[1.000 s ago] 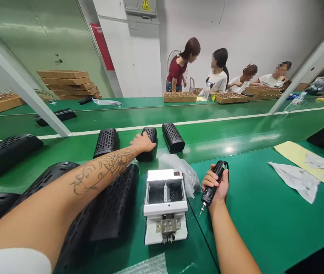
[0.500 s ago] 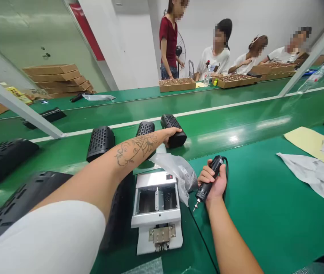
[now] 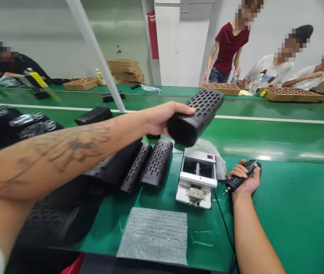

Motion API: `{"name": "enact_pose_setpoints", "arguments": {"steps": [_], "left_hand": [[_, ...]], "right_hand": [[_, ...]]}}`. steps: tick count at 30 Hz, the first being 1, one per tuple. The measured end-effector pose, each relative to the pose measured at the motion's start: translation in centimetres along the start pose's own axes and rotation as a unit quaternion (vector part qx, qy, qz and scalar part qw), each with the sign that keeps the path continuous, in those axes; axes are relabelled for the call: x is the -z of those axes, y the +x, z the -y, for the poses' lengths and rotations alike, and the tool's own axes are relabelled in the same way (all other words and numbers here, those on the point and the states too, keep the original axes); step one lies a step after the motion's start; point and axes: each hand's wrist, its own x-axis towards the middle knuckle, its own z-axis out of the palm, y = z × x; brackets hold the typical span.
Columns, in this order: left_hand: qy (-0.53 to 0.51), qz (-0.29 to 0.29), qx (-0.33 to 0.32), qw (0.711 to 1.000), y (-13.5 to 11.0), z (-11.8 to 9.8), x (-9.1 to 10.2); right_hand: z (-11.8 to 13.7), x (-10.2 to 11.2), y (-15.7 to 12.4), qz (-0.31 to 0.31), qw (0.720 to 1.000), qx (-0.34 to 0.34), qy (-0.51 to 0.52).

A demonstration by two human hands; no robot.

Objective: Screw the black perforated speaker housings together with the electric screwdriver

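My left hand (image 3: 162, 118) is closed round a black perforated casing (image 3: 196, 116) and holds it in the air above the green bench. My right hand (image 3: 244, 182) rests on the bench, wrapped round a black electric screwdriver (image 3: 240, 177) whose tip points left. Between the two hands sits a white screw feeder box (image 3: 197, 179) with a crumpled plastic bag (image 3: 213, 152) behind it. Two more perforated casings (image 3: 156, 163) lie side by side left of the box.
A grey foam sheet (image 3: 154, 235) lies at the near bench edge. Larger black housings (image 3: 64, 213) pile up on the left. The green conveyor (image 3: 278, 133) runs behind. Several people sit or stand at brown trays (image 3: 293, 94) across it.
My left hand has closed on the rightmost casing on the belt and lifted it up toward me. The view has swung left. My right hand keeps hold of the screwdriver.
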Motion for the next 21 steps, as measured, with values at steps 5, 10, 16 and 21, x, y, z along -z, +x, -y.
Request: {"name": "enact_pose_setpoints", "arguments": {"steps": [5,10,16,21], "left_hand": [[-0.020,0.048,-0.026,0.998,-18.1,8.1,4.6],[-0.084,0.107,0.020,0.991,-25.5,20.5,4.8],[-0.056,0.146,0.015,0.988,-23.7,28.0,4.6],[-0.020,0.151,0.014,0.988,-21.0,30.0,5.0]], "right_hand": [[-3.1,-2.4,-1.8,0.037,0.945,-0.020,0.323],[-5.8,-2.4,-2.6,0.178,0.711,-0.059,0.677],[-5.7,-2.8,-2.6,0.292,0.481,-0.085,0.823],[-4.9,-3.4,-2.9,0.335,0.383,-0.143,0.849]]}}
